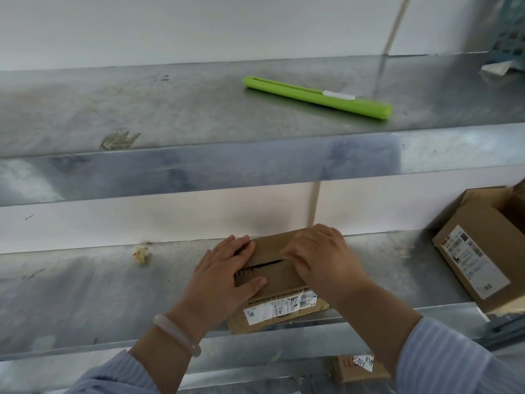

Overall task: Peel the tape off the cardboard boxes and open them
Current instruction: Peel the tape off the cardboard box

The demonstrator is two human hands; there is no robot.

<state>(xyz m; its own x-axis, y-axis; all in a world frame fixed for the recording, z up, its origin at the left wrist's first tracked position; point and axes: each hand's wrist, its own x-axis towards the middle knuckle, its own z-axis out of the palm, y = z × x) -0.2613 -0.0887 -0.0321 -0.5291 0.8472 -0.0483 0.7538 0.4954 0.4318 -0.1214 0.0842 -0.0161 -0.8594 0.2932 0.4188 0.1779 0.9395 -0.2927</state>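
Green cutter point(316, 97) on the shelf point(170, 109) beyond the hands, opened box point(480, 251) to their right. Left hand point(224, 277) presses flat on cardboard box point(284, 308); right hand point(321, 257) hooks its flap seam.

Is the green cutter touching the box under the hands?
Apart. Head view: the green cutter lies on the upper shelf, the box on the lower shelf below it.

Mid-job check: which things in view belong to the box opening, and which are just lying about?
Job: small box, seam split, under left hand and right hand; opened box at right; marked box below; green cutter, probably.
Lying about: crumpled scrap on the shelf; teal basket; white paper beside it.
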